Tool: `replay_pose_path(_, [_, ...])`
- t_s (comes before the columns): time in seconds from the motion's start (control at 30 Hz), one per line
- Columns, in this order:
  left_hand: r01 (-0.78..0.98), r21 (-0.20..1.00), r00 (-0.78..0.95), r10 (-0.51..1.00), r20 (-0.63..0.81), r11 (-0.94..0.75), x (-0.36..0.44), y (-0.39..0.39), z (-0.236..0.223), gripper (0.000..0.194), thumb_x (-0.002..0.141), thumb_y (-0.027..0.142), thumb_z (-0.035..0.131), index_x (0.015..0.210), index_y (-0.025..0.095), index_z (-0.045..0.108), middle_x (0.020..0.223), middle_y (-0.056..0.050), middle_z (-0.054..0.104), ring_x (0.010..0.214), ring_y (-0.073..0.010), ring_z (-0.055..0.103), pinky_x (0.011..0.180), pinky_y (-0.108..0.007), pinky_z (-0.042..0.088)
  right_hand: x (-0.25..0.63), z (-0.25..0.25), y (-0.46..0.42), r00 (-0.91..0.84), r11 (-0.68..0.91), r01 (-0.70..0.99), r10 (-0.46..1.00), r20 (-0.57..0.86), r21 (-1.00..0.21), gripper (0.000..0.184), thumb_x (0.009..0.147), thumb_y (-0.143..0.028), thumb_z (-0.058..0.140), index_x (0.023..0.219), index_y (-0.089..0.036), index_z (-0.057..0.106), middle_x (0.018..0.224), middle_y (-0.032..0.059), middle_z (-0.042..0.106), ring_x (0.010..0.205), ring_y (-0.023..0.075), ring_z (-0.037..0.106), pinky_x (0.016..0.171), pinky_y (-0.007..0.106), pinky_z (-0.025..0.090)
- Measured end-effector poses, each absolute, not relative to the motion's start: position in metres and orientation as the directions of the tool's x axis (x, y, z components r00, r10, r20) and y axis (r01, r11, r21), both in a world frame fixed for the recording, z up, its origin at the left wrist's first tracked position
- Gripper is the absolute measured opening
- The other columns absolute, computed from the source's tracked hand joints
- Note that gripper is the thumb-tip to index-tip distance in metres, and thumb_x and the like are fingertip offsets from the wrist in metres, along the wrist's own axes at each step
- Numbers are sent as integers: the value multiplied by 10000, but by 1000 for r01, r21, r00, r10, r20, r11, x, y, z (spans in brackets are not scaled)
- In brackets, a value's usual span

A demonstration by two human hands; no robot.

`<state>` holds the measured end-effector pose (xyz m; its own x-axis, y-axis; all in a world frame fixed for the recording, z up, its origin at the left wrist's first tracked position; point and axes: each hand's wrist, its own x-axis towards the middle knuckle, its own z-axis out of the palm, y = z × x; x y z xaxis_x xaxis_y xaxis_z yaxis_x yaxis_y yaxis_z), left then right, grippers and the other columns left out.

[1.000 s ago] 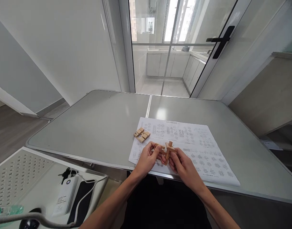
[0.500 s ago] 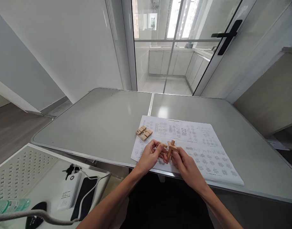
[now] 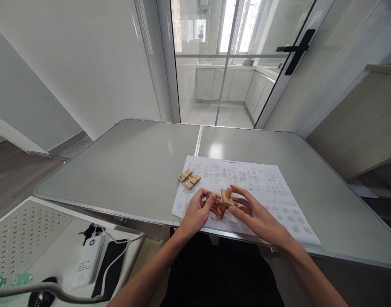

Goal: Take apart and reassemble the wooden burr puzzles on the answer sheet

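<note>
A small wooden interlocking puzzle (image 3: 223,200) is held just above the printed instruction sheet (image 3: 265,187) near the table's front edge. My left hand (image 3: 197,211) pinches its left end with curled fingers. My right hand (image 3: 253,211) is at its right side, fingers stretched out and spread, the fingertips touching or very close to the wood. A second cluster of loose wooden puzzle pieces (image 3: 189,179) lies on the sheet's left edge, a short way beyond my left hand.
The grey table (image 3: 128,166) stretches away to a glass sliding door. At lower left a white perforated shelf (image 3: 29,230) carries a white power bank (image 3: 88,260), a dark phone (image 3: 107,268), keys and a cable. A wooden counter stands at the right.
My right hand has opened from a grip on the puzzle and shifted slightly right, fingers now spread. My left hand keeps its hold. The camera view wobbled a little.
</note>
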<state>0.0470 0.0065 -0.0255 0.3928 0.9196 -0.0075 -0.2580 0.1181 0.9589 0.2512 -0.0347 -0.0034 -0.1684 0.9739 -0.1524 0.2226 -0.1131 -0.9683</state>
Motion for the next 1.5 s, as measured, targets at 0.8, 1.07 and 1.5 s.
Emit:
replay_pose_path(0.8, [6, 997, 230, 970, 75, -78, 49, 0, -25, 365, 1012, 481, 577, 1192, 188, 699, 915, -45, 730, 676, -153, 658, 681, -276, 537, 229, 1, -37, -72, -80, 65, 994, -85, -995, 722, 731, -453, 913, 1345, -297, 567, 1436, 104, 638, 1358, 345, 584, 1173, 552, 450])
replay_pose_path(1.07, [232, 958, 281, 954, 99, -167, 50, -4, -24, 491, 1078, 449, 420, 1453, 195, 608, 889, -40, 755, 758, -189, 667, 803, -314, 532, 230, 7, -38, -52, -19, 178, 998, -29, -984, 723, 746, -434, 901, 1356, -304, 537, 1406, 88, 645, 1336, 346, 605, 1141, 556, 487])
replay_pose_path(1.5, [198, 965, 338, 936, 98, -172, 50, -6, -24, 483, 1062, 462, 456, 1454, 195, 551, 1121, -87, 730, 781, -176, 703, 740, -309, 554, 308, 6, -1, 210, 15, 185, 976, 54, -983, 773, 691, -495, 933, 1323, -269, 549, 1394, 120, 659, 1324, 358, 615, 1131, 587, 483])
